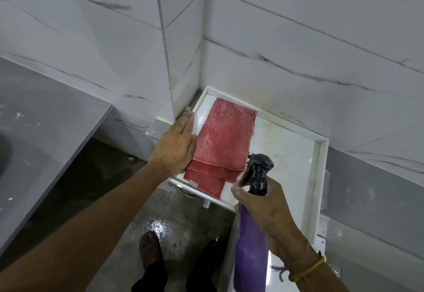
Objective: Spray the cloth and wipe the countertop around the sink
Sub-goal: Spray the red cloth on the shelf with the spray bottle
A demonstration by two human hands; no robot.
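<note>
A folded red cloth [223,144] lies flat on a white rimmed shelf [296,154] in the wall corner. My left hand [175,146] rests on the cloth's left edge, palm down with fingers straight and together, pressing it in place. A purple spray bottle [250,245] with a black trigger head [258,168] is gripped in my right hand [268,211]. Its nozzle points toward the cloth's near end, a finger lying on the trigger. At the far left sits the grey countertop [43,131], with a dark sink edge at the frame border.
White marble-look tiled walls enclose the shelf on the back and left. The shelf surface shows yellowish stains. Below is a wet concrete floor [174,213] with my two feet. A grey wall band [371,188] runs to the right of the shelf.
</note>
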